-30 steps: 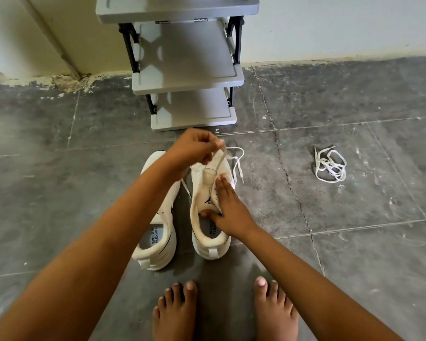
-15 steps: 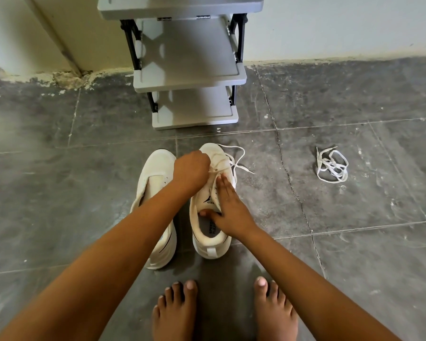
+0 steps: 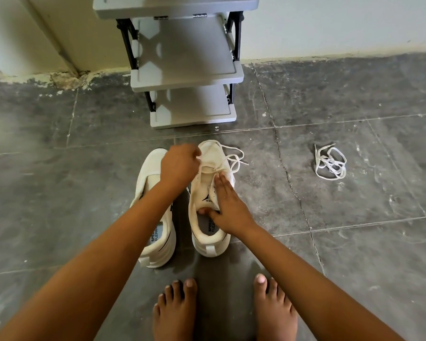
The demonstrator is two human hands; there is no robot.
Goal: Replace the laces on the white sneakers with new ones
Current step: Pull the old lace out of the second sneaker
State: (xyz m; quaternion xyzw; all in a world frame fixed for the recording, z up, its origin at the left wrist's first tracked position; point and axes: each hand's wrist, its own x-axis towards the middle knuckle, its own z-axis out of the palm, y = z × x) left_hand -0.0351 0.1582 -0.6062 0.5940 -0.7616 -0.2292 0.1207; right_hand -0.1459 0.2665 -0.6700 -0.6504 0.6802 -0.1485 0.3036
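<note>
Left hand: the left hand [image 3: 180,163] is held over the front of one white sneaker. Its fingers are curled, and the lace [image 3: 235,157] is pinched in them near the toe.
Right hand: the right hand [image 3: 228,207] is laid flat on the same sneaker, nearer to the person than the left hand. Its fingers are kept straight and are pressed on the top of the shoe. Its thumb is set at the edge of the shoe's opening. Nothing is wrapped by this hand.
Laced sneaker: the laced sneaker [image 3: 210,244] is found under both hands, flat on the floor, with its heel turned toward the person. Only the front holes are seen with lace in them.
Lace ends: loose loops of the lace are spread on the floor just past the right hand's fingertips, on its outer side.
Other sneaker: the other sneaker [image 3: 151,173] is placed just beside the first, under the left wrist and arm. No lace is seen on it.
Loose laces: a small heap of white laces [image 3: 330,164] is left on the floor, well apart from the right hand, out on its outer side.
Shoe rack: a grey shoe rack [image 3: 187,70] is stood against the wall [image 3: 330,25], beyond both hands.
Floor: the floor [image 3: 354,242] is made of dark grey tiles with pale marks.
Bare feet: two bare feet [image 3: 175,313] are seen below the hands, close to the heels of the sneakers.
</note>
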